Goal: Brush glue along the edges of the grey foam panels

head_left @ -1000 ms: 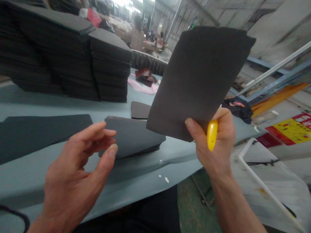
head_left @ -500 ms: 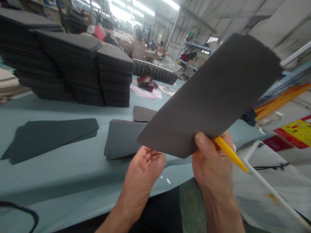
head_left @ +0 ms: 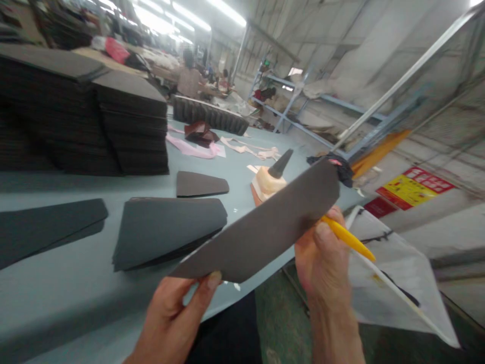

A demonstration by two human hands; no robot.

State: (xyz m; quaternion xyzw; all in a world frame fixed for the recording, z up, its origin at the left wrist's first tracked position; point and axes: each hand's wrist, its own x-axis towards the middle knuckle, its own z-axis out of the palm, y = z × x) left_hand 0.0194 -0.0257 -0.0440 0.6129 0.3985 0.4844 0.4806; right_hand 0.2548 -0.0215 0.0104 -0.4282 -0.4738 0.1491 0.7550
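A dark grey tapered sheet (head_left: 265,227) is held up in the air, tilted, over the table's front edge. My left hand (head_left: 178,308) pinches its lower left edge between thumb and fingers. At the sheet's right end, my right hand (head_left: 326,253) grips it and also holds a yellow-handled tool (head_left: 350,237); the tool's working end is hidden. Behind the sheet stands a pale container with a dark pointed top (head_left: 267,182). To the left of the sheet lies a fanned pile of similar grey pieces (head_left: 166,227), with a smaller grey piece (head_left: 202,183) beyond it.
Tall stacks of dark pieces (head_left: 131,121) stand at the table's back left. More grey sheets (head_left: 49,225) lie at the left. Pink scraps (head_left: 193,147) and a row of dark pieces (head_left: 208,115) are farther back. A white-lined frame (head_left: 397,278) stands at the right.
The view has swung right, revealing the pale container. The held sheet has tipped lower and flatter. My left hand, earlier just below its tip, now pinches its edge.
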